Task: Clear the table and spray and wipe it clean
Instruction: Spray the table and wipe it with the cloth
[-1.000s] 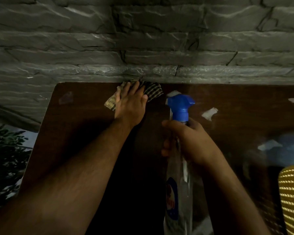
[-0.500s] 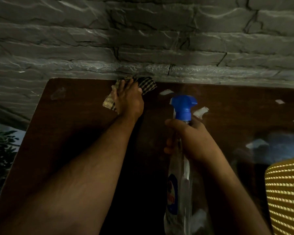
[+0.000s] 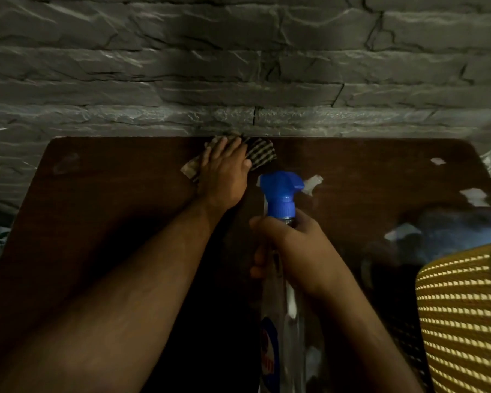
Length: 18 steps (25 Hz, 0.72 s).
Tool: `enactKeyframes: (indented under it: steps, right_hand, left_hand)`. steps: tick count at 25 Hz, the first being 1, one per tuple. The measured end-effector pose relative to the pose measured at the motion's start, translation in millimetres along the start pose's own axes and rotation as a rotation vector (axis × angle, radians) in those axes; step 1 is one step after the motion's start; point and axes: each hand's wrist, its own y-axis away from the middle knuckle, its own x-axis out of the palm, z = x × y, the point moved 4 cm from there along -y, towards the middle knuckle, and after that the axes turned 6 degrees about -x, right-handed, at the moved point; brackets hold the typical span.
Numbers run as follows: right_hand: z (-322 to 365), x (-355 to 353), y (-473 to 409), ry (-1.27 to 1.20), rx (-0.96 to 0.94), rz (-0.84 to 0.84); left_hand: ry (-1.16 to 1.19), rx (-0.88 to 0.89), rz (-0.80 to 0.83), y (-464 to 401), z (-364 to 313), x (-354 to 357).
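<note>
At table's (image 3: 102, 211) far edge, left hand (image 3: 224, 177) flat on checked cloth (image 3: 260, 156), right hand (image 3: 292, 251) gripping spray bottle (image 3: 281, 194)

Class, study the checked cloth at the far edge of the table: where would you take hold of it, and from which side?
Take the checked cloth by its right end, the widest part showing past the left hand, which presses flat on its middle. Come from above and the right; the stone wall probably blocks an approach from behind.
</note>
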Motion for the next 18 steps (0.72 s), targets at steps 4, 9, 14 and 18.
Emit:
enactKeyframes:
  steps: [4, 9, 14, 18]
  right_hand:
    - [-2.0, -7.3, 4.2, -0.005, 0.015, 0.022]
    - [-2.1, 1.0, 3.3, -0.007, 0.019, 0.013]
    - [-6.6, 5.7, 2.7, 0.006, 0.037, 0.041]
    - [-5.2, 3.2, 0.3, -0.018, 0.048, 0.03]
  left_hand:
    - [-0.062, 0.266, 0.072, 32.2, 51.5, -17.3]
    - [-0.073, 0.003, 0.079, -9.7, 39.4, -10.8]
    - [-0.032, 0.342, 0.125, 40.5, 49.7, -19.6]
    - [-0.019, 0.212, 0.095, 0.3, 54.6, -16.8]
